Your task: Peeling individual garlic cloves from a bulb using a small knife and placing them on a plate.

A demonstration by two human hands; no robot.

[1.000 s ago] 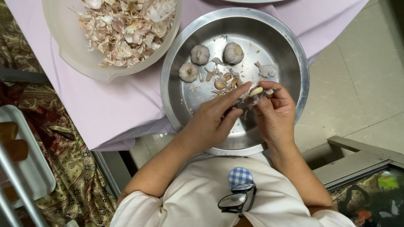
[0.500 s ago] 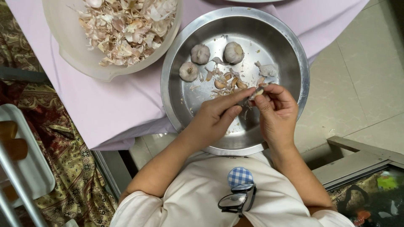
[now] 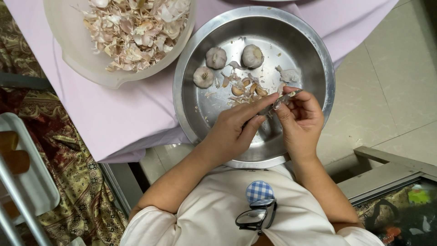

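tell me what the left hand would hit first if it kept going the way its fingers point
The left hand points up and right, and its fingers already touch the small knife shared with the right hand. Beyond that probably lies the steel bowl wall; depth is unclear.

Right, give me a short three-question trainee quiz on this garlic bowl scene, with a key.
1. True or false: three whole garlic bulbs lie in the steel bowl.
2. What fills the pale bowl at upper left? A) water B) garlic skins C) rice
3. What does the right hand hold, together with the left hand, over the steel bowl?

Key
1. True.
2. B, garlic skins.
3. A small knife; both hands pinch something small at the blade, too hidden to tell what.
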